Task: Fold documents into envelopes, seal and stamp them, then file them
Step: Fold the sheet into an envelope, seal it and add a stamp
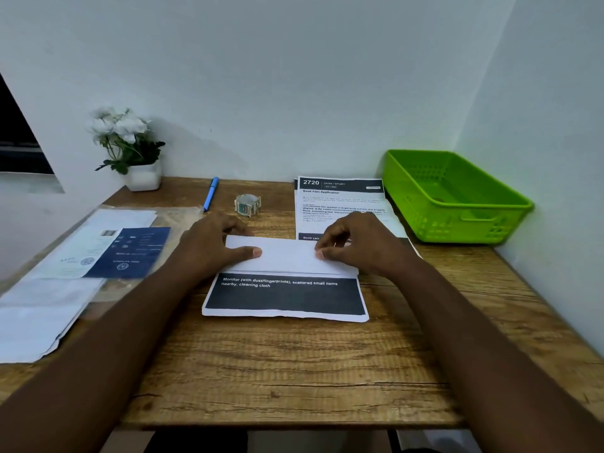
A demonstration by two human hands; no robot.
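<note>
Head view: the left hand (214, 245) and right hand (354, 245) pinch the folded-over flap of the document (286, 279) at its two ends, seemingly pressing it against the desk (294, 364).

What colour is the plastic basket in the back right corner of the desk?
The basket is bright green with perforated sides, seen best in the head view.

a wooden desk (294, 371) is sitting in a corner where two plain pale walls (277, 76) are meeting. a dark window (16, 138) is showing at the left edge, and soft, even light is falling across the room.
</note>
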